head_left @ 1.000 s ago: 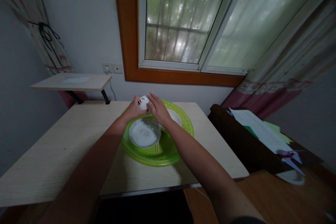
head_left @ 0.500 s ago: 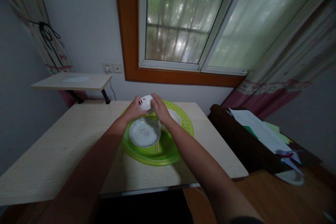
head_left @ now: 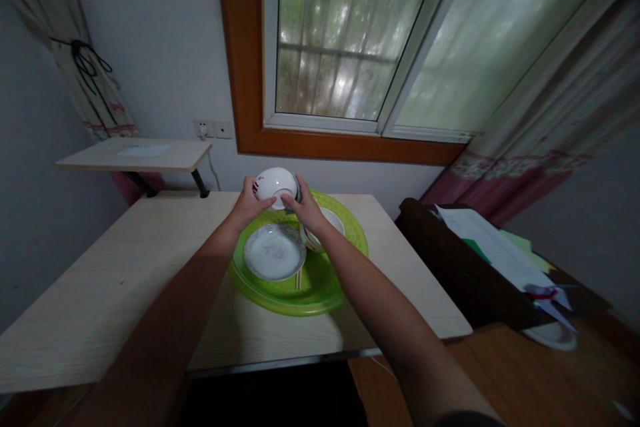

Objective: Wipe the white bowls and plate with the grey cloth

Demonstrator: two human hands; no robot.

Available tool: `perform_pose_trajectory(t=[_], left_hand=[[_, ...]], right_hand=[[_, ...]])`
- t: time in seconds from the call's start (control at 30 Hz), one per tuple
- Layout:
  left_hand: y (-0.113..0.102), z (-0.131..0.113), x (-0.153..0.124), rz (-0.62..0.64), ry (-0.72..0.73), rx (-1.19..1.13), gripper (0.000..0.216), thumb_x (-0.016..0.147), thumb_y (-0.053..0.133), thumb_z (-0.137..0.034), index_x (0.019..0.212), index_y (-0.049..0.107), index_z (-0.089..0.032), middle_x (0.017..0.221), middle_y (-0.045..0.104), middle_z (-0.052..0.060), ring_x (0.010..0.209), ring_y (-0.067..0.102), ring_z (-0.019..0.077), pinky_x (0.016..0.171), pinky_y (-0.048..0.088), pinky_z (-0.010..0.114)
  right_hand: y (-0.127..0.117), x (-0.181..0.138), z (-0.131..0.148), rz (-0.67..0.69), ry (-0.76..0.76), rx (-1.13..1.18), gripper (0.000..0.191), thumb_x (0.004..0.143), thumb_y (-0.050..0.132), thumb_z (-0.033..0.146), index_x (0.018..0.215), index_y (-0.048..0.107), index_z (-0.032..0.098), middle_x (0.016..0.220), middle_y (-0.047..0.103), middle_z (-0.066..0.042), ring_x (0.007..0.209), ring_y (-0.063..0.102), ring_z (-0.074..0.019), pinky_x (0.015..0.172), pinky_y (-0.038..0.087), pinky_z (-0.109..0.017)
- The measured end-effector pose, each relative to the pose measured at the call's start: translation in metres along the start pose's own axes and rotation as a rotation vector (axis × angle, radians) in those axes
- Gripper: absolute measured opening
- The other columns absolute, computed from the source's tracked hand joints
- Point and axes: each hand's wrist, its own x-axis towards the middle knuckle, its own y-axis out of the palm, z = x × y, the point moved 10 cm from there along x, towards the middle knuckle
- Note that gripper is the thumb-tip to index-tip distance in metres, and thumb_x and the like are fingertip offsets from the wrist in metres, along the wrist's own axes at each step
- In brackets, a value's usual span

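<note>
A white bowl with red markings is held up over the far side of a green round tray. It is tilted so that its underside and foot ring face me. My left hand grips its left side, thumb on the base. My right hand is closed on its right side, thumb by the foot ring. Something greyish, perhaps cloth, shows at the right fingers; its kind is unclear. On the tray lie a white plate, chopsticks and a second bowl, partly hidden by my right wrist.
The tray stands on a pale wooden table. A small raised shelf sits at the back left, below wall sockets. Papers lie on dark furniture to the right. A window is behind the table.
The bowl has been turned so its underside now faces me, and it is slightly higher. Both hands have shifted their hold, thumbs now at its base.
</note>
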Motion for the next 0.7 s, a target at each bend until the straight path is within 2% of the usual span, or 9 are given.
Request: perform_pose_trajectory(t=[0.2,0.37,0.47,0.57,0.7], left_hand=[[0.002,0.004,0.000,-0.001,-0.037,-0.044,0.059,0.059,0.079,-0.036,0.103,0.042,-0.021,0.098,0.054,0.002,0.090,0.057,0.0187,0.081,0.047,0.033],[0.007,0.005,0.001,0.035,0.020,-0.056,0.069,0.061,0.079,-0.037,0.117,0.043,-0.020,0.117,0.055,0.009,0.106,0.057,0.0236,0.093,0.047,0.039],[0.016,0.000,-0.002,0.108,0.082,-0.004,0.077,0.062,0.080,-0.041,0.126,0.043,-0.020,0.130,0.052,0.013,0.119,0.054,0.0272,0.100,0.045,0.041],[0.024,-0.003,-0.008,0.175,0.101,0.130,0.074,0.064,0.082,-0.047,0.125,0.047,-0.020,0.127,0.056,0.012,0.118,0.056,0.0281,0.101,0.045,0.042],[0.024,-0.005,-0.011,0.183,0.088,0.224,0.070,0.066,0.080,-0.053,0.119,0.049,-0.020,0.117,0.060,0.009,0.108,0.059,0.0272,0.093,0.048,0.041]], right_hand=[[-0.007,0.001,-0.002,-0.029,-0.006,-0.020,0.078,0.084,0.065,0.060,0.146,0.038,0.021,0.148,0.047,-0.015,0.137,0.045,-0.0287,0.117,0.034,-0.050],[-0.014,0.002,0.003,-0.042,-0.075,-0.124,0.072,0.085,0.066,0.053,0.145,0.039,0.024,0.143,0.049,-0.014,0.134,0.046,-0.0293,0.115,0.035,-0.053],[-0.012,0.000,0.016,0.032,-0.187,-0.242,0.067,0.087,0.068,0.045,0.144,0.043,0.022,0.139,0.050,-0.015,0.131,0.047,-0.0293,0.115,0.036,-0.052],[-0.005,-0.004,0.028,0.132,-0.277,-0.331,0.063,0.087,0.070,0.040,0.143,0.047,0.020,0.136,0.050,-0.017,0.130,0.047,-0.0291,0.114,0.037,-0.049],[-0.006,-0.005,0.032,0.151,-0.275,-0.335,0.065,0.086,0.072,0.037,0.144,0.048,0.022,0.137,0.050,-0.016,0.130,0.048,-0.0284,0.115,0.038,-0.049]])
